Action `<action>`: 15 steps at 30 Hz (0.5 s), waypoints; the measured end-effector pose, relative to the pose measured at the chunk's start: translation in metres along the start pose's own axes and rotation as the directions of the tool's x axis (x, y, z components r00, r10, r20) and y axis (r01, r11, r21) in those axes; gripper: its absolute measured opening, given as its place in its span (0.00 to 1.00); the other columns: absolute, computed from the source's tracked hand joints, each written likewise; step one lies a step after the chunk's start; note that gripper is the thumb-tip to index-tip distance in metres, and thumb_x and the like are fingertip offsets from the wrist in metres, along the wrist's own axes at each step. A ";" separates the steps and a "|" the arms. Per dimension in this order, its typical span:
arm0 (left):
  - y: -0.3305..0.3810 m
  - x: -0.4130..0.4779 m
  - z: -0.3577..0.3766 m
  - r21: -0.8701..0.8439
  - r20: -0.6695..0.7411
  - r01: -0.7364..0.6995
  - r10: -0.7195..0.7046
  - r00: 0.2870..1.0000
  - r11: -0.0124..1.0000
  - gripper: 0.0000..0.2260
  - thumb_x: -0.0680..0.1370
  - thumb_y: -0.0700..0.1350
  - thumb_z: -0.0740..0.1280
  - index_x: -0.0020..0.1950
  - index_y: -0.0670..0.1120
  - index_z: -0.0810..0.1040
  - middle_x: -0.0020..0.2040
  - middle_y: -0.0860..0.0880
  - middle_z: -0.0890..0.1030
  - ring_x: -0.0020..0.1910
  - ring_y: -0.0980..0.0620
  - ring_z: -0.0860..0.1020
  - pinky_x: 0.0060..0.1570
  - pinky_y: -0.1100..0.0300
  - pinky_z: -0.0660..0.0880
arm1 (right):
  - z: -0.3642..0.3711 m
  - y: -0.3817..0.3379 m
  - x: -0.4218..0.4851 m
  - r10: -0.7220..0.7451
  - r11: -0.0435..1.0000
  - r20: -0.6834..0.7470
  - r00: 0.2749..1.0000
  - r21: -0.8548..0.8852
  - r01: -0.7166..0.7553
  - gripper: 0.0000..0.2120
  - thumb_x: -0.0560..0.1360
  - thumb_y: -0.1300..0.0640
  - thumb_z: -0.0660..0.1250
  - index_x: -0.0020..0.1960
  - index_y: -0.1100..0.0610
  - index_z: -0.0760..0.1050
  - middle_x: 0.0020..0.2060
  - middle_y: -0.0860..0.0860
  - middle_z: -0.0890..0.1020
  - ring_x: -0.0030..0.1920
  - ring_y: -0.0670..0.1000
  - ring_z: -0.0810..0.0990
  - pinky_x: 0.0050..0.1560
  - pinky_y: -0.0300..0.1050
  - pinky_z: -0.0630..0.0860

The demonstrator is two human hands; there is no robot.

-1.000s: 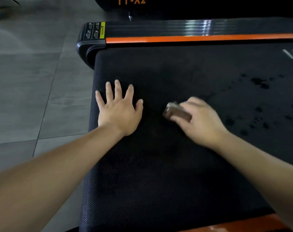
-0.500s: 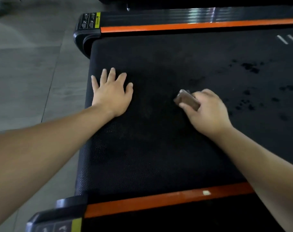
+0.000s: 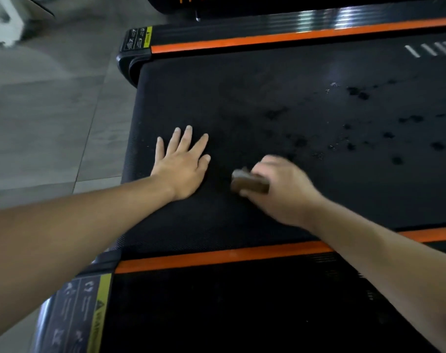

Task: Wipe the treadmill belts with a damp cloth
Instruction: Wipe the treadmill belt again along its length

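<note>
Dim scene, glare on the far rail (image 3: 318, 20) (right hand (image 3: 280, 192) motion-blurred).

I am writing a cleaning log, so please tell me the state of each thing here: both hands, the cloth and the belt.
treadmill belt: dark spots, likely wet, on its right part.
left hand: open, flat on the belt, fingers spread.
right hand: grips the cloth, blurred.
cloth: brown, bunched, against the belt.

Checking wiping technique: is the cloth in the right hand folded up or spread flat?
Folded: the brown cloth shows as a compact block gripped by the right hand.
</note>
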State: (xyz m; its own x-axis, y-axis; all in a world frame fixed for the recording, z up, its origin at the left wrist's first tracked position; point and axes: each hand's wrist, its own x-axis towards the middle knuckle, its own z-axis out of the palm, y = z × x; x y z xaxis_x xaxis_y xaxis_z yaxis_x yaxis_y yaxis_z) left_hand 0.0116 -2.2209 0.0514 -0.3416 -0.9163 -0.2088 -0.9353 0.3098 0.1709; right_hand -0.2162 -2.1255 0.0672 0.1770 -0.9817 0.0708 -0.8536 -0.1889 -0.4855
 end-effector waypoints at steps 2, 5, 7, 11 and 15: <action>0.003 -0.002 0.000 0.012 0.023 0.025 -0.026 0.999 1.000 0.26 0.87 0.57 0.45 0.85 0.58 0.44 0.85 0.49 0.38 0.83 0.47 0.35 0.79 0.40 0.34 | -0.003 0.000 -0.010 -0.106 0.994 0.127 0.986 0.027 0.104 0.13 0.74 0.44 0.73 0.39 0.47 0.71 0.39 0.43 0.72 0.42 0.48 0.73 0.41 0.45 0.67; 0.006 -0.001 0.000 0.020 0.042 0.044 -0.045 0.998 0.999 0.26 0.87 0.57 0.45 0.84 0.58 0.44 0.85 0.49 0.38 0.82 0.48 0.34 0.79 0.39 0.33 | -0.019 0.043 0.013 -0.007 0.996 -0.026 1.000 -0.085 0.005 0.13 0.75 0.42 0.71 0.40 0.48 0.72 0.39 0.45 0.72 0.43 0.52 0.75 0.41 0.47 0.68; 0.008 0.000 -0.001 -0.003 0.050 0.063 -0.063 0.997 0.998 0.25 0.87 0.56 0.47 0.85 0.57 0.46 0.85 0.48 0.39 0.82 0.47 0.34 0.78 0.38 0.33 | -0.029 0.067 0.024 0.162 0.972 -0.217 0.962 -0.134 -0.194 0.15 0.75 0.42 0.70 0.40 0.53 0.73 0.39 0.47 0.72 0.43 0.55 0.76 0.40 0.46 0.66; 0.020 0.014 -0.002 -0.037 -0.037 0.062 -0.064 0.997 0.997 0.22 0.87 0.53 0.50 0.81 0.51 0.58 0.84 0.43 0.48 0.83 0.43 0.39 0.77 0.34 0.34 | -0.007 0.034 -0.003 -0.023 0.987 -0.181 0.983 -0.158 -0.006 0.18 0.75 0.39 0.66 0.41 0.54 0.78 0.39 0.49 0.74 0.42 0.56 0.76 0.40 0.49 0.71; 0.030 0.047 -0.012 -0.176 -0.100 0.059 -0.078 0.992 0.983 0.22 0.86 0.53 0.52 0.80 0.51 0.59 0.84 0.44 0.52 0.83 0.42 0.41 0.78 0.35 0.35 | -0.007 0.041 0.003 -0.174 0.978 -0.042 0.984 -0.121 0.167 0.17 0.76 0.40 0.65 0.45 0.54 0.80 0.40 0.49 0.76 0.42 0.53 0.76 0.44 0.50 0.73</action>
State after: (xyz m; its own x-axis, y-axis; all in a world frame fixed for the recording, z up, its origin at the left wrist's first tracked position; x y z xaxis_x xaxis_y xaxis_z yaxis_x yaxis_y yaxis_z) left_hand -0.0315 -2.2578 0.0586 -0.2571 -0.9584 -0.1241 -0.9230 0.2055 0.3253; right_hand -0.2544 -2.1361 0.0533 0.3017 -0.9342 0.1907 -0.8648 -0.3523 -0.3578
